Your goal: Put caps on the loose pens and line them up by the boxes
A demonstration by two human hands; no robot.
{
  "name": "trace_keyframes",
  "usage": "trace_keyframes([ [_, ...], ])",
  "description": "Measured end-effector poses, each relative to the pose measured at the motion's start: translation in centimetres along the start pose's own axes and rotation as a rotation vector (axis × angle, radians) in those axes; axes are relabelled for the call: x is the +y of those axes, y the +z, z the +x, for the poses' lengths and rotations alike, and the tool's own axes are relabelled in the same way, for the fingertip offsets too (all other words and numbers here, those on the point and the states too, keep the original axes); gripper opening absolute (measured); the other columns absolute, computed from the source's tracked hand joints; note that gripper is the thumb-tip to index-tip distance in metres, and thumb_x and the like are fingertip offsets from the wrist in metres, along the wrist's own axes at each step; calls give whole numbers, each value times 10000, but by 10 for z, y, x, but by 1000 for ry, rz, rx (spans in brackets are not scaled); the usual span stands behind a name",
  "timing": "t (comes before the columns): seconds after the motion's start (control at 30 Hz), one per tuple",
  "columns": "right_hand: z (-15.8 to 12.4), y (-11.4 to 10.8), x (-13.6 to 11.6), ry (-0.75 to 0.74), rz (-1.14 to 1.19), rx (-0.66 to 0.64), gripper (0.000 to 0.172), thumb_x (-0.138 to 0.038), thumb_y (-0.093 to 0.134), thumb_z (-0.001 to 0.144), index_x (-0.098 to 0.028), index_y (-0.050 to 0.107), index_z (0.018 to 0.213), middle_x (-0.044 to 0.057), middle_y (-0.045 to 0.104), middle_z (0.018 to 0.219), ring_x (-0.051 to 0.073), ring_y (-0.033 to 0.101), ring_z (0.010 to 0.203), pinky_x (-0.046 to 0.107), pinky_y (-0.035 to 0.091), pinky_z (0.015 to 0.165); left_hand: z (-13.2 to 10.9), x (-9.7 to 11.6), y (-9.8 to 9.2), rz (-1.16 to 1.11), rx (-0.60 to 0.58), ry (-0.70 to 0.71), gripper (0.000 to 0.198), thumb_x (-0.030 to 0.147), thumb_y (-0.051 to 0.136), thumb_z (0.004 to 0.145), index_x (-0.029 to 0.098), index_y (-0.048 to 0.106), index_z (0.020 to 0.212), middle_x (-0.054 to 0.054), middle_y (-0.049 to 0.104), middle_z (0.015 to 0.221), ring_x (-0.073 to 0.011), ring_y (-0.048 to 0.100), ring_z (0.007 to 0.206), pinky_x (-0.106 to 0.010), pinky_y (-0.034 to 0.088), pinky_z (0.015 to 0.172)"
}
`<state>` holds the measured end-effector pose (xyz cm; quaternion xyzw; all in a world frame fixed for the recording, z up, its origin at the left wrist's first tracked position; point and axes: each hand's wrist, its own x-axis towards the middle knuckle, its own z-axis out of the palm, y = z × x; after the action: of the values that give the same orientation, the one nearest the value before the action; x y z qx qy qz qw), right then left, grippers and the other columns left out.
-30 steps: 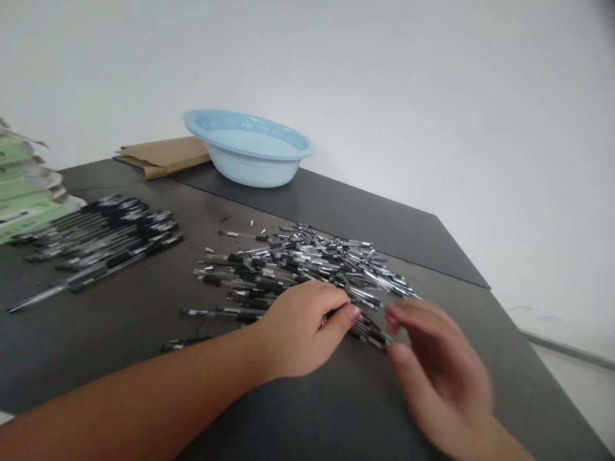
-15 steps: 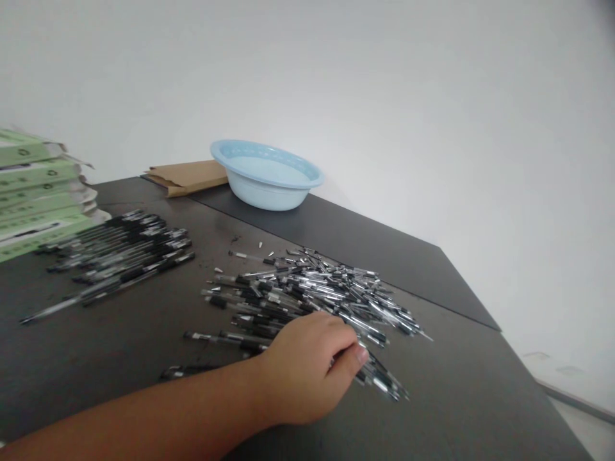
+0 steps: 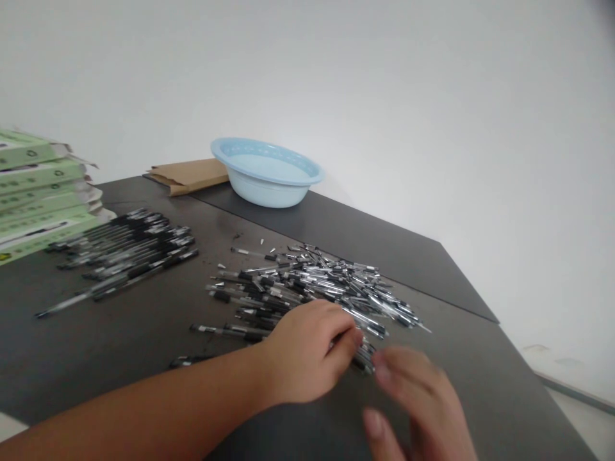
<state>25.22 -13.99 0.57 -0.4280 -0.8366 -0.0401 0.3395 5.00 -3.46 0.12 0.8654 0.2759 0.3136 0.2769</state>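
Observation:
My left hand [image 3: 312, 352] is curled at the near side of a loose heap of pens [image 3: 317, 282], with the thumb pressed against the fingers. Ends of several black-and-clear pens [image 3: 364, 360] stick out past its thumb; the palm side is hidden. Close to those ends, at the right, is my right hand [image 3: 418, 403], slightly blurred, thumb and fingers apart and nothing visible in it. The heap holds clear-barrelled pens with black grips and shiny silvery parts. Small silvery tips [image 3: 262, 242] lie beside it.
To the left, another group of pens [image 3: 139, 246] lies roughly aligned beside stacked green-and-white boxes [image 3: 43, 192]. A light blue basin [image 3: 269, 186] and a flat brown paper bag [image 3: 192, 174] are at the back of the dark table [image 3: 461, 365], near a white wall.
My right hand has come into view from the bottom right, near the pen ends by my left hand. My left hand stays at the heap; the view has shifted slightly.

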Motion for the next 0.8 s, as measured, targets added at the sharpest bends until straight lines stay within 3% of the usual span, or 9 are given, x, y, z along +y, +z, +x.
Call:
trace_keyframes([
  [0.07, 13, 3, 14, 21, 36, 9, 453, -156, 636, 983, -231, 557, 1422, 141, 666, 1311, 287, 660, 1228, 437, 609, 999, 1, 0, 0, -10, 0, -16, 267, 286, 465, 1073, 192, 615, 873, -20, 661, 875, -179, 602, 869, -328, 436, 797],
  [0.17, 21, 11, 33, -9, 98, -109, 332, -93, 584, 1002, -233, 615, 1301, 112, 716, 1193, 235, 710, 1104, 374, 625, 945, 2, -2, 1, -5, -22, -44, 225, 216, 496, 1041, 188, 621, 857, -21, 650, 877, -181, 598, 882, -327, 447, 807],
  [0.23, 17, 18, 42, -4, 123, -108, 284, -86, 558, 1022, -240, 620, 1253, 90, 738, 1125, 210, 728, 1031, 340, 630, 905, 3, -3, 3, -7, -54, -48, 203, 192, 511, 1025, 187, 644, 872, -26, 655, 897, -187, 601, 907, -332, 460, 833],
  [0.43, 2, 23, 49, 58, 106, -66, 217, -146, 562, 1049, -228, 603, 1245, 81, 760, 1094, 213, 734, 1009, 348, 608, 903, 2, -5, 5, -39, -148, 14, 167, 129, 565, 967, 179, 706, 1041, -58, 678, 1032, -214, 607, 1036, -354, 476, 963],
  [0.53, 4, 18, 49, 130, 79, -138, 82, -220, 544, 1067, -237, 622, 1085, 54, 742, 945, 222, 716, 864, 367, 591, 778, 1, -7, 6, -19, -206, 44, 210, 167, 527, 1023, 184, 706, 1129, -68, 686, 1087, -225, 598, 1083, -370, 466, 1003],
  [0.6, 5, 16, 50, 168, 80, -188, 117, -273, 529, 1079, -244, 609, 998, 37, 713, 860, 217, 690, 775, 355, 564, 694, 1, -8, 6, -8, -229, 53, 226, 183, 507, 1045, 185, 702, 1160, -70, 687, 1100, -228, 596, 1093, -376, 464, 1008],
  [0.67, 5, 14, 51, 187, 119, -173, 75, -311, 566, 1071, -247, 605, 1063, 42, 727, 911, 209, 698, 785, 337, 571, 691, 1, -9, 6, 0, -230, 47, 226, 184, 504, 1050, 189, 700, 1163, -67, 686, 1098, -226, 598, 1085, -378, 464, 1006],
  [0.8, 3, 15, 53, 120, 202, -79, 209, -202, 616, 1042, -252, 581, 1242, 69, 740, 1115, 203, 723, 1021, 330, 600, 887, 3, -10, 6, 7, -208, 41, 220, 174, 497, 1051, 196, 688, 1160, -61, 684, 1116, -223, 599, 1089, -384, 456, 1024],
])
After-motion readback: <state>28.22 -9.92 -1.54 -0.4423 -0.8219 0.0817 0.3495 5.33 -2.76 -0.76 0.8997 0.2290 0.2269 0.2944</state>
